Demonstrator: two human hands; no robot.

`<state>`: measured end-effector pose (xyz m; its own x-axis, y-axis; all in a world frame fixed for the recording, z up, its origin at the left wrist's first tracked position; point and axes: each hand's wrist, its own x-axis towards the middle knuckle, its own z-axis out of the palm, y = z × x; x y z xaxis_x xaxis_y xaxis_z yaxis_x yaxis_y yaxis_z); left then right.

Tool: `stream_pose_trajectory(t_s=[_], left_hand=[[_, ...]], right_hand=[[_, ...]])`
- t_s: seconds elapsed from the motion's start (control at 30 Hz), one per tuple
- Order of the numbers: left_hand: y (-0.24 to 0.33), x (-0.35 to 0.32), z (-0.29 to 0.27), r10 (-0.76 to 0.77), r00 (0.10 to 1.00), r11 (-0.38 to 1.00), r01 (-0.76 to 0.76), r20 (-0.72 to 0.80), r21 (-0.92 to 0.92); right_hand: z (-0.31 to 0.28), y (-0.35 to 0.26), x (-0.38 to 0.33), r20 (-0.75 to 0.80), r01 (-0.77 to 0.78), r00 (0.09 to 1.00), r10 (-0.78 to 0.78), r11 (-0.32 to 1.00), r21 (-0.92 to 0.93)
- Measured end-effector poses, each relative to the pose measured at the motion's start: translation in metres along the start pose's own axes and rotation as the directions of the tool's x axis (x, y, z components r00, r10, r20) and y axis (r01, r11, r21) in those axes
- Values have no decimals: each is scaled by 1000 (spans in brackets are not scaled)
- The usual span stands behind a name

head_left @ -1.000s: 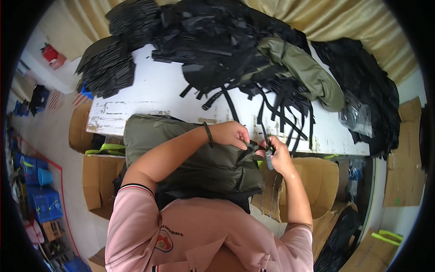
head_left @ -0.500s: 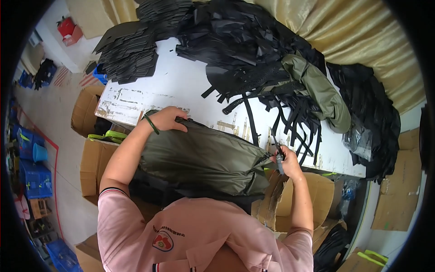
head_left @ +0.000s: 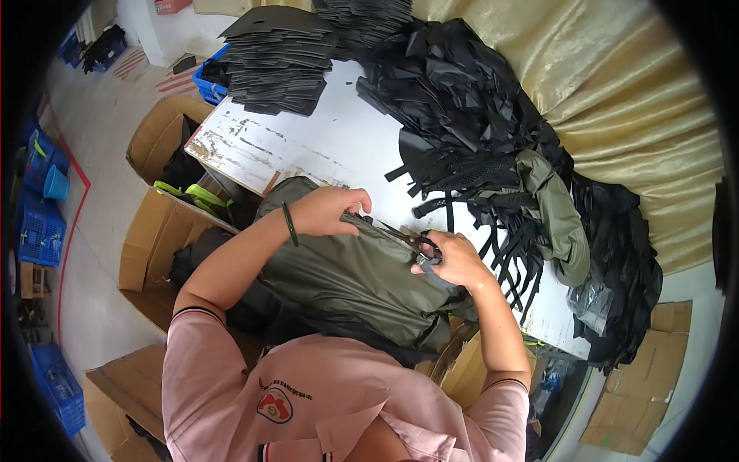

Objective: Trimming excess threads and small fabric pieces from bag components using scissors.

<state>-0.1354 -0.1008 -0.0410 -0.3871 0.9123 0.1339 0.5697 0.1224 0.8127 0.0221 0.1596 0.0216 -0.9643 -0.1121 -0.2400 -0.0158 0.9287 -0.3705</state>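
Observation:
A large piece of dark olive-green fabric point(head_left: 346, 277) lies over the near edge of the white table and hangs down in front of me. My left hand point(head_left: 331, 211) pinches its upper edge, and a dark green bangle circles that wrist. In my right hand point(head_left: 456, 259) is a pair of scissors point(head_left: 416, 241), fingers wrapped round the black handles. The blades point left along the fabric's edge, close to my left fingers. Whether they touch the cloth I cannot tell. Something greyish sits under my right fingers, partly hidden.
On the white table point(head_left: 308, 146) are stacked black sheets point(head_left: 281, 65), a long heap of black fabric point(head_left: 462, 85), black straps point(head_left: 512, 269) and another olive fabric piece point(head_left: 566, 231). Cardboard boxes point(head_left: 146, 239) stand at the left, blue crates point(head_left: 40, 235) beyond. A gold curtain point(head_left: 623, 115) hangs behind.
My right hand has brought the scissors leftward and up, from the fabric's right end to near my left hand. My left hand has shifted right along the edge. The view has turned.

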Motion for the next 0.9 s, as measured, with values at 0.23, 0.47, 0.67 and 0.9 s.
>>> stream_pose_trajectory(t_s=[0.23,0.47,0.67,0.9], left_hand=[[4,-6,0,4,1000,997,-2,-20,79],[6,-7,-1,-4,1000,996,5,-19,85],[12,-7,-3,-58,998,997,58,1,59],[18,-7,-4,-62,998,996,61,6,63]], right_hand=[[6,-15,18,76,1,997,-4,999,47],[8,-26,20,32,29,999,-29,1000,-5],[13,-19,17,17,3,1000,-2,1000,-7],[6,-32,19,-38,90,995,-91,996,-28]])
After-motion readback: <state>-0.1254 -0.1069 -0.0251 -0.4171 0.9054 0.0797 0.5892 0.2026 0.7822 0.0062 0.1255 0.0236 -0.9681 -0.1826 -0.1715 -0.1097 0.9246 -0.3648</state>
